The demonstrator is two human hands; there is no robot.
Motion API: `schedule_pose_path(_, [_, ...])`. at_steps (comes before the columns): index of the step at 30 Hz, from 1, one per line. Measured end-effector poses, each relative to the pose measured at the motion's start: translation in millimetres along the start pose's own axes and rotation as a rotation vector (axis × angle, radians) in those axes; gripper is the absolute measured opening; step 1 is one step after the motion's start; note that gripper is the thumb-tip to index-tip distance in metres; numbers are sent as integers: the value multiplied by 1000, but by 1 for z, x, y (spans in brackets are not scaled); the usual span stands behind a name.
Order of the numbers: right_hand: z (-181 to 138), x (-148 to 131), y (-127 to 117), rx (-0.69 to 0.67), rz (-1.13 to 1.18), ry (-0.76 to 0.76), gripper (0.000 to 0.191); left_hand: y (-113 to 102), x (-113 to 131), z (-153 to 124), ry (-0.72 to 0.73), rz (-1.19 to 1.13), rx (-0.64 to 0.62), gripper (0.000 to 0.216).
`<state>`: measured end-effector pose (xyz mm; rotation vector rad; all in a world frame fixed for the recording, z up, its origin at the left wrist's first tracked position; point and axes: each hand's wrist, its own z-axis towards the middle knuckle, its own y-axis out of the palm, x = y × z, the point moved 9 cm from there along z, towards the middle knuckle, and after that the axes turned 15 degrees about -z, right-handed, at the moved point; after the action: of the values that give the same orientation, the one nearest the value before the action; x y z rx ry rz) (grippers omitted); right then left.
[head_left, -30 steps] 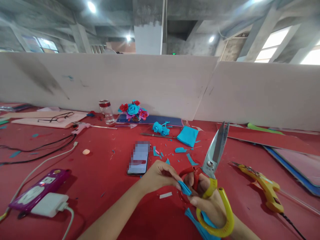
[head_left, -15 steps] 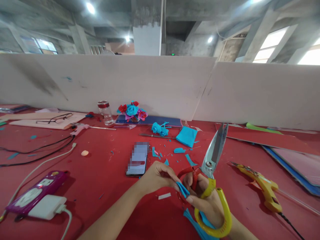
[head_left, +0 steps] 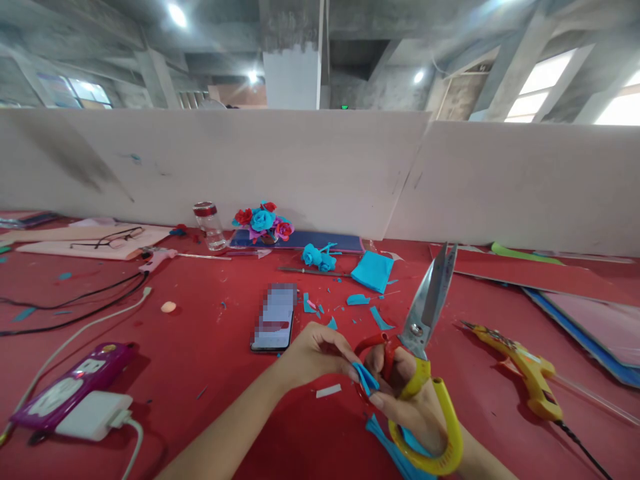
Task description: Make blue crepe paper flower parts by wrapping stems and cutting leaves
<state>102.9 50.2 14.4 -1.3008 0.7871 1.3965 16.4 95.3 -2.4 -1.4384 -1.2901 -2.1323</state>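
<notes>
My left hand (head_left: 320, 353) is closed, its thumb and fingers pinching a small folded piece of blue crepe paper (head_left: 367, 380). Scissors (head_left: 416, 330) with red and yellow handles hang on the fingers of my right hand (head_left: 413, 397), blades pointing up and away from the paper. The right thumb and fingertips meet the paper's lower right end. A longer blue crepe paper strip (head_left: 387, 447) lies below the right hand, partly hidden by the yellow handle. Beyond the hands are blue paper flowers (head_left: 320, 258) and a folded blue crepe square (head_left: 373, 271).
A phone (head_left: 275, 317) lies beyond my left forearm. On the right rests a yellow glue gun (head_left: 523, 367), on the left a purple power strip (head_left: 75, 383) with a white charger. A paper bouquet (head_left: 263, 221) and a lidded glass jar (head_left: 210, 227) stand near the white partition (head_left: 300, 167).
The folded blue piece looks slightly more spread between my fingers. Both hands and the scissors stay almost in place; the whole view has shifted a little.
</notes>
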Motion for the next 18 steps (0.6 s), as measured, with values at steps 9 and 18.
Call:
schedule_pose_path(9, [1,-9,-3,44,9,-57,26,2,-3,-1,-44,6,12,17])
schedule_pose_path(18, [-3,3,-2,10,-2,-2,27,0,-4,-1,-53,44,27,16])
